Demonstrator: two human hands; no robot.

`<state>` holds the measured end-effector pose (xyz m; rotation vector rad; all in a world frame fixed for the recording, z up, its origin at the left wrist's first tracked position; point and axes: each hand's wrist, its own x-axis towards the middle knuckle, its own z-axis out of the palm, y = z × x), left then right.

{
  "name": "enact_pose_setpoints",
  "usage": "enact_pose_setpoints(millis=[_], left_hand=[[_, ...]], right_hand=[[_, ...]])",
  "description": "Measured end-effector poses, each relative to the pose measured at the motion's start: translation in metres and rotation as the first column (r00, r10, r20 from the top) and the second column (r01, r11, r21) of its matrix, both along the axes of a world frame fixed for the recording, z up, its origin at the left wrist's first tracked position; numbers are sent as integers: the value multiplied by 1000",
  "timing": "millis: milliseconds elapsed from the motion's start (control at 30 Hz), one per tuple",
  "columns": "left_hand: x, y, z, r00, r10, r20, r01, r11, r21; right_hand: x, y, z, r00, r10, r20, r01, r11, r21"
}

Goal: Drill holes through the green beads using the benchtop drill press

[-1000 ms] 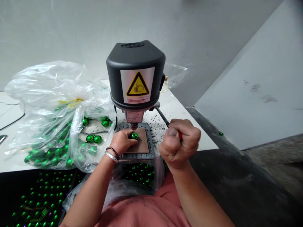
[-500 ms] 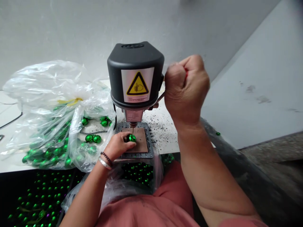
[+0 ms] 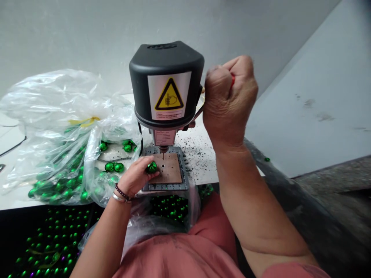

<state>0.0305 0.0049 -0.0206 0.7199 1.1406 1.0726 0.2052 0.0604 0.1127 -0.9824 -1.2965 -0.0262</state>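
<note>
A black drill press (image 3: 166, 61) with a yellow warning label stands on the table. Closed around its lever on the right is my right hand (image 3: 230, 96), with a bit of red showing between the fingers. My left hand (image 3: 136, 175) holds a shiny green ball (image 3: 151, 167) between thumb and fingers, just left of the drill bit (image 3: 163, 156). Beneath the bit lies a brown board (image 3: 171, 172) with a small dark hole in it, on the grey machine base (image 3: 184, 181). The bit's tip is clear of the ball.
At the left a clear plastic bag (image 3: 55, 96) holds many green balls, with a few pairs (image 3: 114, 166) beside it. Dark shavings are scattered right of the base. Rows of green balls (image 3: 55, 235) lie below the table edge. A wall rises behind.
My left hand has moved left with the green ball, away from under the bit, uncovering the hole in the board. My right hand appears slightly higher in view, still closed on the lever.
</note>
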Motion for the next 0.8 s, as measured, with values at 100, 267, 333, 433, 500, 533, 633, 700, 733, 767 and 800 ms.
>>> enact_pose_setpoints(millis=[100, 267, 333, 433, 500, 533, 633, 700, 733, 767, 800], left_hand=[[0, -2, 0, 999, -43, -11, 43, 999, -15], [-1, 1, -8, 880, -112, -462, 195, 972, 135], [0, 2, -10, 754, -53, -655, 231, 954, 189], [0, 2, -10, 576, -21, -817, 317, 927, 200], [0, 1, -8, 511, -25, -859, 388, 899, 205], [0, 1, -8, 486, -15, -874, 413, 885, 215], [0, 2, -8, 428, 23, -903, 450, 862, 236], [1, 3, -9, 405, 18, -914, 453, 864, 218], [2, 4, -9, 400, 9, -917, 446, 872, 203], [3, 5, -8, 397, -1, -918, 434, 881, 187], [4, 5, -7, 397, -9, -918, 416, 893, 171]], right_hand=[[0, -1, 0, 1000, 17, -21, -18, 1000, -18], [-1, -3, 0, 999, 32, -32, -33, 999, -33], [-1, -4, 0, 999, 40, -33, -41, 998, -40], [0, -4, 0, 998, 56, -39, -56, 998, -20], [0, -3, -1, 996, 67, -52, -68, 998, -11], [0, -3, -1, 996, 73, -57, -74, 997, -10], [0, -2, -2, 993, 93, -68, -93, 996, 1], [0, -2, -3, 992, 105, -70, -104, 994, 14], [0, -2, -3, 992, 107, -72, -106, 994, 17], [0, -2, -3, 992, 109, -71, -108, 994, 16], [0, -2, -3, 992, 108, -72, -107, 994, 15]])
